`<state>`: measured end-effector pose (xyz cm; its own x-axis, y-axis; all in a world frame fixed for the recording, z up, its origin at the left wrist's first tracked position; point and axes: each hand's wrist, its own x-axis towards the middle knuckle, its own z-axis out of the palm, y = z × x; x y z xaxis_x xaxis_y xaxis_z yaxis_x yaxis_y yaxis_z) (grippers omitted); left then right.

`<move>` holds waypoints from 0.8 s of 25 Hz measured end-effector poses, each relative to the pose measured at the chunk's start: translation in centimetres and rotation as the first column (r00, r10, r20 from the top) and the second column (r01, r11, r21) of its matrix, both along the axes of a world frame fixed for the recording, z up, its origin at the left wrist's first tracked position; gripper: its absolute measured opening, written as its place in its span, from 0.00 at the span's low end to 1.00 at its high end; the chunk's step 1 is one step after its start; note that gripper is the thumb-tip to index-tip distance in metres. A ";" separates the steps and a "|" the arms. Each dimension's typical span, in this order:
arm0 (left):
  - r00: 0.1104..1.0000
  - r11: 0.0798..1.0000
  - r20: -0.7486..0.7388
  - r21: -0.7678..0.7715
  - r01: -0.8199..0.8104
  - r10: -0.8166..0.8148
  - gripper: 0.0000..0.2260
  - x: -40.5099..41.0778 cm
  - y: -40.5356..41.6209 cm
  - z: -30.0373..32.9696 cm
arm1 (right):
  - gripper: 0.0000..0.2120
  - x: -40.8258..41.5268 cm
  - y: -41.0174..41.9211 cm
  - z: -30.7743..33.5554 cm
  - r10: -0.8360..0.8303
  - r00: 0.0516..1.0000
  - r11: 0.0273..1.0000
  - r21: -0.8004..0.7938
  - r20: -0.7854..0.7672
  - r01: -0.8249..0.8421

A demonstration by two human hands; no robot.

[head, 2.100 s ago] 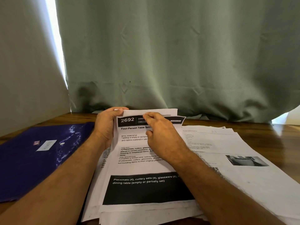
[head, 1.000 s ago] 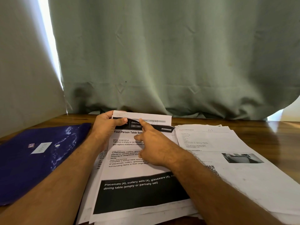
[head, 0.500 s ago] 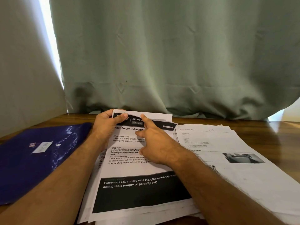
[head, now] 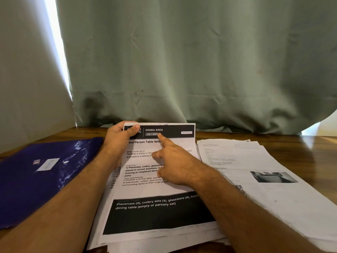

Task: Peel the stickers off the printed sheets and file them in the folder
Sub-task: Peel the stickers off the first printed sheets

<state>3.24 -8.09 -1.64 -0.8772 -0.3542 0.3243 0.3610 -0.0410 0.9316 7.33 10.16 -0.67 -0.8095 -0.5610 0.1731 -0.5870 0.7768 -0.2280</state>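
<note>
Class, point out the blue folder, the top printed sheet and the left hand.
blue folder [head: 36, 181], head view, middle of its cover.
top printed sheet [head: 145, 190], head view, bare white middle.
left hand [head: 118, 139], head view, its back.

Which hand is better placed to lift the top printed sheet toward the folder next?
Left, probably. The left hand already pinches the white printed sheet's top-left corner, nearest the purple plastic folder; the right hand only presses a fingertip.

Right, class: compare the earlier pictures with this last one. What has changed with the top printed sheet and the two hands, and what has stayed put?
The top sheet, its black header curled forward earlier, now lies flat. The right hand let go of that edge and presses one straight forefinger on the header. The left hand still grips the top left corner. The blue folder and the right-hand paper pile stayed put.
</note>
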 end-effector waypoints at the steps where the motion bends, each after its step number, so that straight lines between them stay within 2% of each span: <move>1: 1.000 1.000 0.005 -0.005 -0.010 0.010 0.01 0.0 -0.1 0.0 | 0.14 -0.1 0.0 -0.1 0.005 1.000 1.000 0.002 0.000 -0.005; 7: 1.000 1.000 0.000 -0.010 -0.004 0.004 0.02 0.0 -0.1 0.0 | 0.20 -0.3 -0.1 -0.4 0.003 1.000 1.000 0.023 -0.012 -0.003; 9: 1.000 1.000 0.001 -0.016 0.002 -0.002 0.03 0.1 -0.1 0.0 | 0.22 -0.3 0.0 -0.3 -0.012 0.999 0.999 -0.043 -0.037 0.010; 13: 1.000 0.990 0.021 -0.141 -0.002 0.005 0.09 0.3 -0.2 0.3 | 0.28 -0.3 0.2 0.1 -0.122 0.985 0.966 -0.242 -0.120 0.090; 16: 0.999 0.986 0.033 -0.164 0.005 0.000 0.12 0.5 -0.1 0.2 | 0.34 -0.6 0.4 0.2 -0.180 0.975 0.945 -0.296 -0.130 0.135; 20: 1.000 0.987 0.012 -0.161 0.004 -0.002 0.11 0.5 -0.1 0.2 | 0.37 -1.1 0.7 0.1 -0.261 0.958 0.916 -0.344 -0.117 0.208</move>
